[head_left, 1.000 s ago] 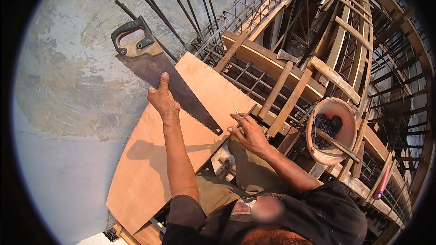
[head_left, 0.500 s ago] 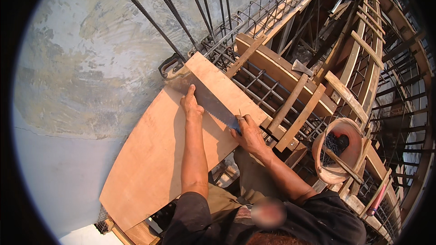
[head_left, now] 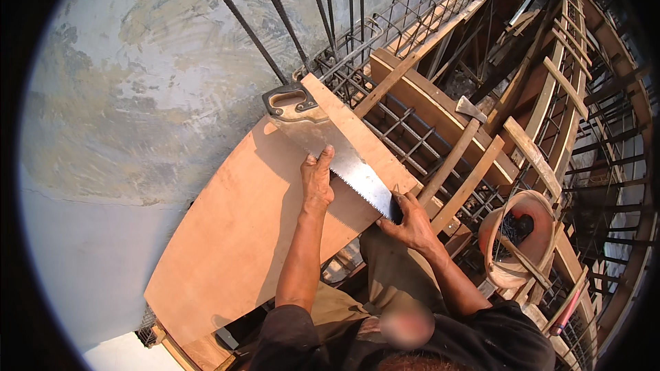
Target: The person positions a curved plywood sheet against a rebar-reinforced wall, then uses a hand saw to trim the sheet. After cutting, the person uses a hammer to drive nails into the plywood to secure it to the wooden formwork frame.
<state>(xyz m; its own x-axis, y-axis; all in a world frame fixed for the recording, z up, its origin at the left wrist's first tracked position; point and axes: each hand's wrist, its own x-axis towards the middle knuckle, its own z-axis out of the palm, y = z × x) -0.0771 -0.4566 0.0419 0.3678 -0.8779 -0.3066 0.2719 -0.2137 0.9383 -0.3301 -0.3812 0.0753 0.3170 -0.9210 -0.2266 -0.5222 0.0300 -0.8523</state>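
A hand saw [head_left: 342,154] lies slantwise above a plywood sheet [head_left: 234,227], its dark handle [head_left: 289,101] at the far end by the wall. My left hand [head_left: 318,177] grips the blade near its middle, thumb on the upper face and fingers closed at the toothed edge. Around the blade's narrow tip my right hand [head_left: 412,221] is closed. Something thin and pointed sticks up by the right fingers, too small to name. The saw's shadow falls on the plywood, which has a curved left edge.
Upright steel bars [head_left: 240,20] rise beyond the sheet, beside a plastered wall [head_left: 124,110]. To the right are a rebar grid [head_left: 412,134], a hatchet [head_left: 470,109] on timber formwork, and an orange bucket [head_left: 536,213] holding dark wire-like bits.
The saw has moved right and toward me with both hands, and its blade has tilted, now catching bright light. The view has shifted slightly too.
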